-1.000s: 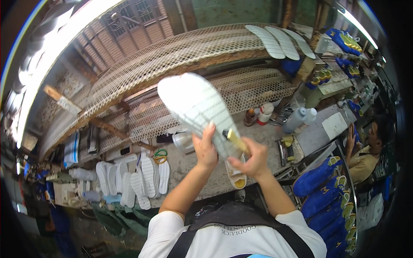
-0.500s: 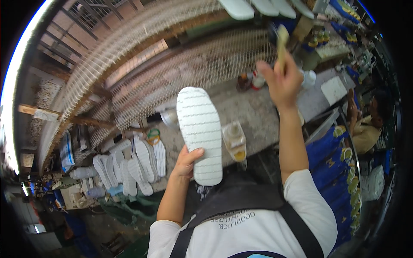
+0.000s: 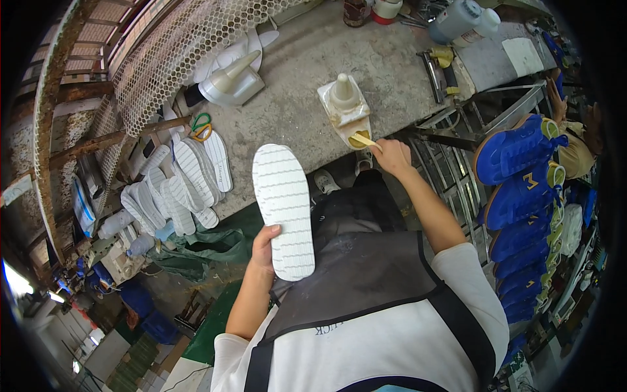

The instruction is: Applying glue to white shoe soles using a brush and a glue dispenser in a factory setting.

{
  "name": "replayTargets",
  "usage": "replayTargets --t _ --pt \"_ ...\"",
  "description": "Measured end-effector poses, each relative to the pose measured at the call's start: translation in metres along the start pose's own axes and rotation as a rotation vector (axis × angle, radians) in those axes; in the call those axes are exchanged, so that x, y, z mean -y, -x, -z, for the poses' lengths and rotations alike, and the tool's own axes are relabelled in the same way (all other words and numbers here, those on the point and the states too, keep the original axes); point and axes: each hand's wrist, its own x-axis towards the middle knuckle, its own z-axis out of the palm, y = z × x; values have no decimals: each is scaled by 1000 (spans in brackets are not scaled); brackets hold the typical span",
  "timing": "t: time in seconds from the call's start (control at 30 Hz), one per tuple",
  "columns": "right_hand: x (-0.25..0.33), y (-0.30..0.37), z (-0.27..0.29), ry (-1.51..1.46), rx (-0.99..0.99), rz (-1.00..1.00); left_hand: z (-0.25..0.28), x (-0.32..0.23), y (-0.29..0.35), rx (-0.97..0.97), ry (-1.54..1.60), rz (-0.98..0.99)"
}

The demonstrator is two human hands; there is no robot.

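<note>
A white insole point(image 3: 282, 202) with thin grey cross lines stands upright before me, toe end away. My left hand point(image 3: 264, 247) grips its lower left edge, thumb on the face. My right hand point(image 3: 394, 157) is closed on a pale-handled brush point(image 3: 368, 142). The brush's tip is in a small cup of yellowish glue point(image 3: 357, 140) at the bench's near edge. Just behind the cup is a cone-topped whitish bottle point(image 3: 344, 95) on a glue-stained base.
On the bench point(image 3: 287, 98) at left lie several striped insoles point(image 3: 189, 173) and green-orange scissors point(image 3: 202, 127). A white spouted bottle point(image 3: 232, 83) is behind them. A hammer point(image 3: 434, 75) and plastic bottles point(image 3: 455, 21) are farther right. Blue shoes point(image 3: 516, 153) line a rack at right.
My right hand has come down and nearer with the brush, from the far right to the glue cup. The insole stays in my left hand. My view has shifted.
</note>
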Motion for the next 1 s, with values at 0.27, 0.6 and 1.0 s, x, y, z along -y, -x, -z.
replayTargets --t 0.27,0.6,1.0 --pt "25 25 51 -1143 880 150 1 -13 -9 6 -74 1" --pt "178 75 157 -344 330 1111 -55 -67 0 170 101 -293" --pt "193 17 178 -694 97 759 -13 -48 44 274 -74 -436"
